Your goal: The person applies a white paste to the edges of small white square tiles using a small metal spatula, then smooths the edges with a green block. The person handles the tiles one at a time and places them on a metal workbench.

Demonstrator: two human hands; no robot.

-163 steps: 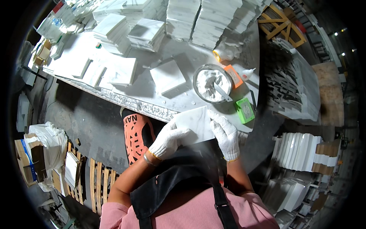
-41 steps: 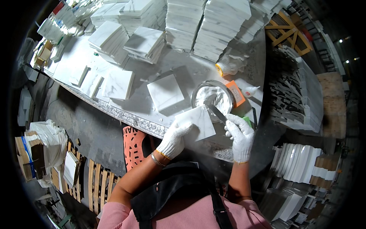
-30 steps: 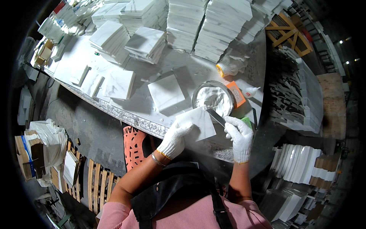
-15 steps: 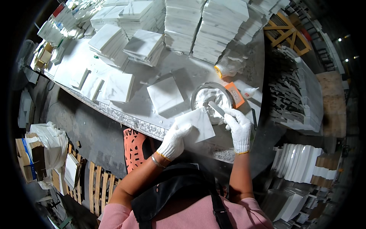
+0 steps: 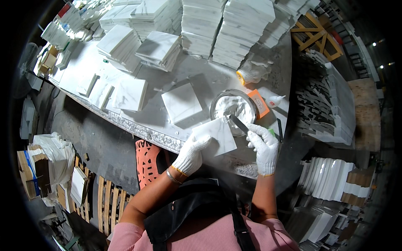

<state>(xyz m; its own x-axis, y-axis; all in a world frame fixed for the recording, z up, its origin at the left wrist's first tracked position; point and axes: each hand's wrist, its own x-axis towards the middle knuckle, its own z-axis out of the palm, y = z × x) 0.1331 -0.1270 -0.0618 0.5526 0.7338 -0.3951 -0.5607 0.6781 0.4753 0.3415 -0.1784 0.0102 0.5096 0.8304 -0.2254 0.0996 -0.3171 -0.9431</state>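
Note:
My left hand [image 5: 193, 154], in a white knit glove, grips the left edge of a square white marble tile [image 5: 218, 139] with grey veins, near the table's front edge. In my gloved right hand [image 5: 264, 148] is a putty knife [image 5: 238, 124], its dark blade pointing left to the tile's upper corner. Just beyond the tile stands a round bowl [image 5: 212, 109] of white paste, partly under the blade. Left of the bowl another square marble tile [image 5: 181, 103] lies flat on the table.
Tall stacks of marble tiles [image 5: 240, 31] fill the table's far side, with smaller stacks [image 5: 158, 48] at left. An orange box [image 5: 258, 103], a small white bottle [image 5: 275, 101] and a spare glove [image 5: 250, 75] lie right of the bowl. A wooden pallet [image 5: 109, 201] is on the floor at left.
My right hand has drawn slightly back toward me, and the putty knife has turned so its blade looks dark instead of bright. My left hand and the tile stay in place.

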